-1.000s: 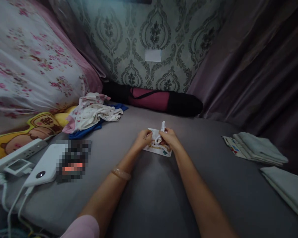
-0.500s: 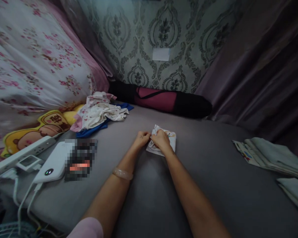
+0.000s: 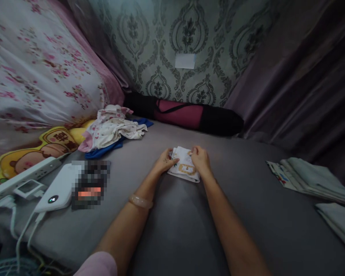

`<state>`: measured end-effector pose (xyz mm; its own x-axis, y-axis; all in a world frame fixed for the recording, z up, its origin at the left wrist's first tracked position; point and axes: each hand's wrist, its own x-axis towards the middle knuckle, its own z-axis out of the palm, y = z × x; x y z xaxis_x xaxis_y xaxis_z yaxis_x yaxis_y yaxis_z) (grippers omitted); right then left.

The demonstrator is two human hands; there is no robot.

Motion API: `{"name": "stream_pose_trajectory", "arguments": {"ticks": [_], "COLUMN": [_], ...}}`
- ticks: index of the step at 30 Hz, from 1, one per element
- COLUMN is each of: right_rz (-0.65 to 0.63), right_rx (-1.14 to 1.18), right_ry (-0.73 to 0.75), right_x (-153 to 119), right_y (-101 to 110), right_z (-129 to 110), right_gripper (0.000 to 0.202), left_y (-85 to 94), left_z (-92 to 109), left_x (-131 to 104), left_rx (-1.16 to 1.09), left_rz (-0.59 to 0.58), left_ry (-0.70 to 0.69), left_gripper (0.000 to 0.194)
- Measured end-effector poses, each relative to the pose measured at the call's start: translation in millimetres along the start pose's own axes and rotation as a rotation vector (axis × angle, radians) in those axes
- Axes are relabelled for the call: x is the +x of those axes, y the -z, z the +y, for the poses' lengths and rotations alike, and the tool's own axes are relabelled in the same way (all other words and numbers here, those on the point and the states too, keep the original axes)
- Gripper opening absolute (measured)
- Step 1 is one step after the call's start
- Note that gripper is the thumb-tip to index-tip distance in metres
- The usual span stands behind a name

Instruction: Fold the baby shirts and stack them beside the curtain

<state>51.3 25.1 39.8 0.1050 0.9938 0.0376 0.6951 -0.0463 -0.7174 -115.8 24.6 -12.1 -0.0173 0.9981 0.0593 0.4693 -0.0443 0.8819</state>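
A small white printed cloth [image 3: 184, 167], folded flat, lies on the grey bed sheet [image 3: 172, 226] in the middle. My left hand [image 3: 164, 161] rests on its left edge and my right hand [image 3: 200, 160] presses on its right edge, fingers on the fabric. A pale bangle sits on my left wrist. Both forearms reach out from the bottom of the view.
A loose heap of small clothes [image 3: 112, 130] lies at the left by a floral pillow [image 3: 37, 73]. A white power bank [image 3: 56, 189] and power strip [image 3: 23, 174] sit at the left edge. Folded cloths [image 3: 307, 175] are stacked at the right. A black and pink bag [image 3: 186, 115] lies along the wall.
The cloth was bunched up between both hands a second ago; now it lies folded flat on the sheet with one hand on each side.
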Motion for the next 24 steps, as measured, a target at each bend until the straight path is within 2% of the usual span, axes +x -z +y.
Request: {"name": "stream_pose_trajectory", "arguments": {"ticks": [1, 3, 8, 12, 17, 21, 24], "right_rz": [0.068, 0.102, -0.044, -0.108, -0.188, -0.294, -0.256], "right_rx": [-0.074, -0.231, -0.451, -0.541, -0.531, -0.487, -0.476], "right_ry": [0.044, 0.149, 0.306, 0.282, 0.237, 0.219, 0.224], "right_x": [-0.3, -2.3, -9.2, -8.5, -0.5, 4.9, 2.0], "right_y": [3.1, 3.2, -17.4, -27.2, -22.4, -11.5, -8.5], "right_z": [3.2, 9.2, 23.4, 31.0, 30.9, 31.1, 28.2], "right_gripper": [0.037, 0.041, 0.053, 0.060, 0.062, 0.059, 0.055], "left_y": [0.1, 0.1, -2.6, -5.1, -2.5, -0.2, 0.1], "left_z": [-1.8, -4.7, -5.1, -1.5, 3.4, 3.0, 2.6], "left_x": [-0.1, 0.2, -1.2, -5.3, -8.5, -7.3, -5.2], "left_rx": [0.021, 0.060, 0.196, 0.417, 0.594, 0.595, 0.519], "left_rz": [-0.007, -0.022, -0.105, -0.118, -0.118, -0.127, -0.170], "left_ry": [-0.019, -0.060, -0.191, -0.204, -0.212, -0.268, -0.249], "left_gripper": [0.067, 0.066, 0.049, 0.039, 0.038, 0.037, 0.038]}}
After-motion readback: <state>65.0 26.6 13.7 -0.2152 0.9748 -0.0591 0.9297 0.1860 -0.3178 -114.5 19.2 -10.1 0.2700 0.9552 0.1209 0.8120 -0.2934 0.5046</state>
